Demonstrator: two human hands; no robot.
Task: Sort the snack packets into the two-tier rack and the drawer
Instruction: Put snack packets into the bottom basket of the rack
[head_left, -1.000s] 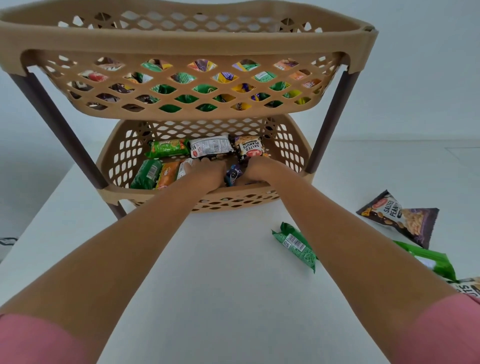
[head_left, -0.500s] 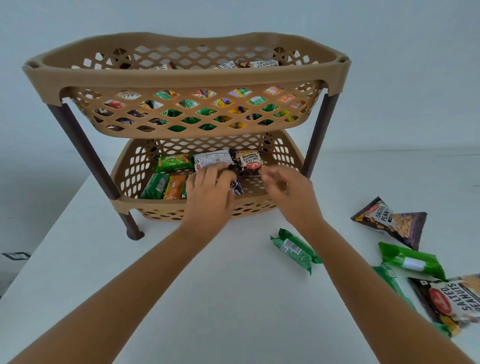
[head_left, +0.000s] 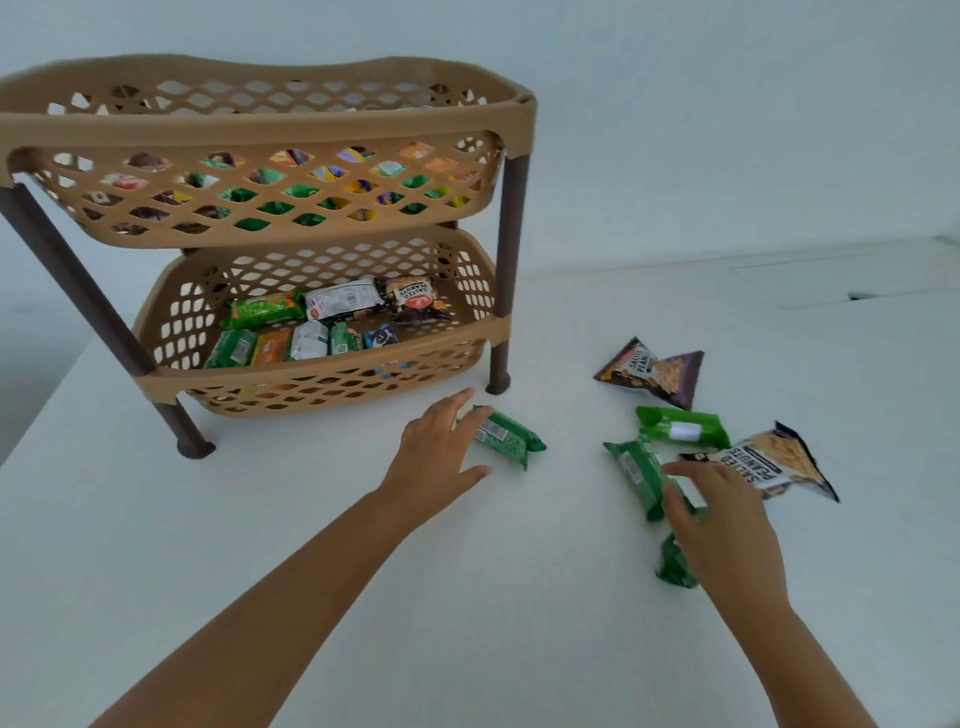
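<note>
The tan two-tier rack (head_left: 332, 371) stands at the back left of the white table (head_left: 311, 519), with several snack packets in both baskets. My left hand (head_left: 439, 457) lies open on the table, its fingers touching a small green packet (head_left: 511, 441) in front of the rack. My right hand (head_left: 722, 525) rests with spread fingers on a long green packet (head_left: 636, 475), and another green packet (head_left: 674, 564) peeks out under its palm. A third green packet (head_left: 680, 428) and two salted-peanut bags (head_left: 652, 376) (head_left: 779, 462) lie to the right.
The rack's dark brown legs (head_left: 195, 444) (head_left: 500, 382) stand on the table near my left hand. A pale wall rises behind. The table's left edge runs close to the rack. A thin seam with a small gap (head_left: 857, 296) shows at the far right.
Both hands have come out of the lower basket and down to the table. The left hand now touches the small green packet; the right hand has swung right onto the loose green packets.
</note>
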